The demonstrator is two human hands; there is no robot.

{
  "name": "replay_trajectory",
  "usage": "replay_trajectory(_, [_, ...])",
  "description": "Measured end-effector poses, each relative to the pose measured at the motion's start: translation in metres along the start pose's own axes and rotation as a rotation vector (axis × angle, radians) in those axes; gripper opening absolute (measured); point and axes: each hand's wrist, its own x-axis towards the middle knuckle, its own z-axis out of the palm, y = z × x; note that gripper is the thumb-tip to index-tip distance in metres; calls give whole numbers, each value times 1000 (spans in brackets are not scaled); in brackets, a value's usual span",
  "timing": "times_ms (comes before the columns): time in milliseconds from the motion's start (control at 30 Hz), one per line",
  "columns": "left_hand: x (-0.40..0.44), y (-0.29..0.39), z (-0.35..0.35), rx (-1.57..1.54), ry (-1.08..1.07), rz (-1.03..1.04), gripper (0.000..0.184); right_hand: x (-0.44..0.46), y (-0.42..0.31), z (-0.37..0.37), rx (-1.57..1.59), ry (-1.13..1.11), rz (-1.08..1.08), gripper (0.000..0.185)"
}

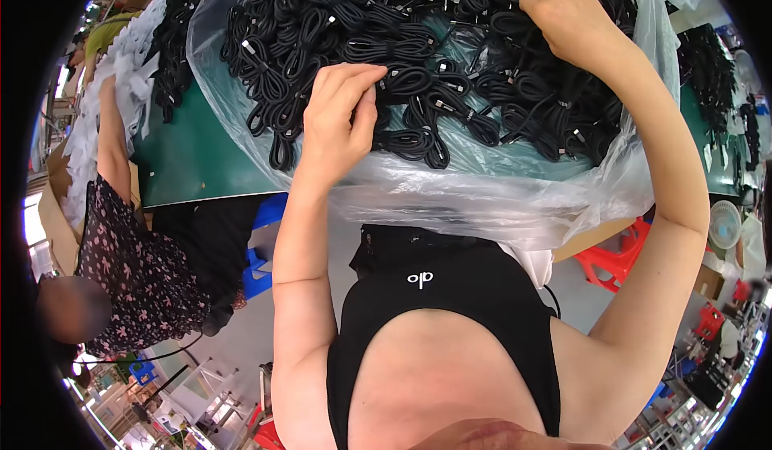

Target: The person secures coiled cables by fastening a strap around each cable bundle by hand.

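Many coiled black cables (390, 50) with silver connectors lie heaped on a clear plastic sheet (482, 184) over the green table. Above the left part of the heap is my left hand (339, 120), its fingers bent and the thumb near the fingertips; whether anything small is between them is hidden. My right hand (575, 20) reaches over the upper right of the heap, fingers curled down at the coils, and what they hold, if anything, cannot be made out.
A co-worker (145, 265) in a floral top reaches across white material (104, 112) at the left of the green table (193, 152). More black cables (708, 72) lie at the right. Red stools (615, 257) and blue stools (256, 277) stand below the table.
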Motion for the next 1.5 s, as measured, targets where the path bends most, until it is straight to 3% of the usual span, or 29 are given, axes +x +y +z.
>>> replay_trajectory(133, [-5,12,8,-101,-8,-3,26,-9,-1,16,-18,65,-4,33])
replay_trajectory(267, [-5,21,20,-210,-50,-7,26,-8,3,14,-14,132,-79,33])
replay_trajectory(400, [-9,26,28,-309,-78,-28,24,-12,7,20,148,166,10,30])
replay_trajectory(500, [-15,25,32,-435,-112,-172,21,-15,5,19,196,356,-43,30])
replay_trajectory(600, [-23,25,41,-782,-92,-535,21,-20,-8,30,134,443,-109,34])
replay_trajectory(733, [-23,18,48,-1028,-75,-628,26,-25,-25,19,124,541,-177,37])
replay_trajectory(833, [-14,28,50,-1367,-144,-843,35,-32,-45,-7,108,644,-295,29])
replay_trajectory(867, [-16,29,55,-1444,-182,-823,46,-33,-56,-11,117,686,-361,29])
replay_trajectory(1000, [-13,53,59,-1715,-65,-824,45,-22,-96,-9,202,724,-558,31])
replay_trajectory(1100, [-14,57,53,-1720,93,-861,45,-14,-92,-25,492,604,-476,32])
replay_trajectory(1233, [-20,41,35,-1596,153,-781,51,-22,-115,-25,906,537,12,42])
replay_trajectory(1300, [-22,41,31,-1598,164,-732,52,-26,-119,-30,926,363,-45,42])
replay_trajectory(1500, [-22,44,29,-1425,226,-671,55,-30,-140,-44,1102,391,177,19])
